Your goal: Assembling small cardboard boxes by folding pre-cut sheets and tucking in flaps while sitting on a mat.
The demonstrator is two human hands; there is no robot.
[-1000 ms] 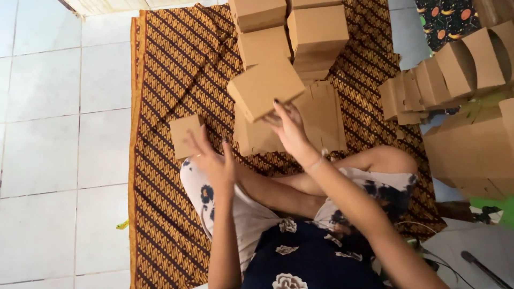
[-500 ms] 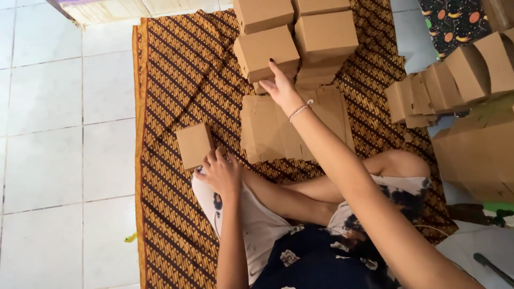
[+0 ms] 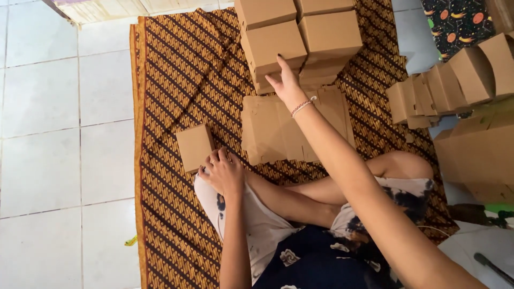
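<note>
I sit cross-legged on a brown patterned mat (image 3: 176, 69). My right hand (image 3: 287, 85) reaches forward with spread fingers, its tips against the front of a folded brown cardboard box (image 3: 276, 43) in a stack of such boxes (image 3: 329, 35); it holds nothing. My left hand (image 3: 225, 172) rests on my knee with loosely bent fingers. It touches the near corner of a small folded box (image 3: 194, 147) that stands alone on the mat. A pile of flat cardboard blanks (image 3: 278, 131) lies between the stack and my legs, under my right forearm.
A row of folded boxes (image 3: 444, 91) leans together at the right, with larger cardboard pieces (image 3: 482, 155) below it. White floor tiles (image 3: 53, 134) lie left of the mat. A dark patterned cloth (image 3: 455, 21) is at the top right.
My right hand carried a folded box up from above the blanks, set it on the stack and now has let go. My left hand sank onto my knee beside the small box.
</note>
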